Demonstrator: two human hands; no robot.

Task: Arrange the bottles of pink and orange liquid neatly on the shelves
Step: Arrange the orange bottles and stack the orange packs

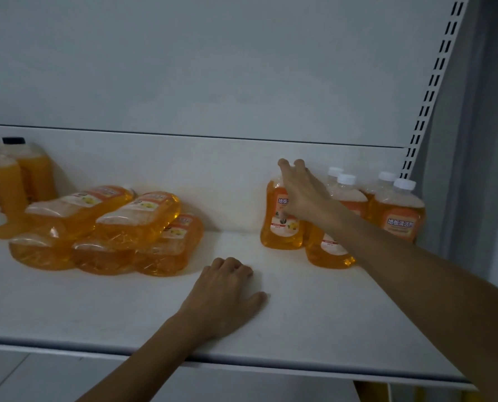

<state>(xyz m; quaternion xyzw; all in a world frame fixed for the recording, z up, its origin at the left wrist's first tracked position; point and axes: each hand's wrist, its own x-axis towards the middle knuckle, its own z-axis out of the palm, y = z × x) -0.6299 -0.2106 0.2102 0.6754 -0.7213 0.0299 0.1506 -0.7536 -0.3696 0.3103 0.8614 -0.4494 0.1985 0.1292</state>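
Several orange-liquid bottles with white caps stand upright at the right end of the white shelf (314, 314). My right hand (302, 192) reaches over the top of the leftmost upright bottle (279, 227), covering its cap with the fingers partly spread. Another upright bottle (329, 250) stands in front, partly hidden by my forearm. A heap of orange bottles (117, 227) lies on its side at the shelf's left. My left hand (227, 294) rests on the shelf with curled fingers, holding nothing.
Two larger orange bottles with black caps (13, 187) stand at the far left. The shelf's back panel (213, 169) rises behind the bottles. A slotted upright post (433, 88) runs along the right. Bare shelf surface lies between the heap and the upright group.
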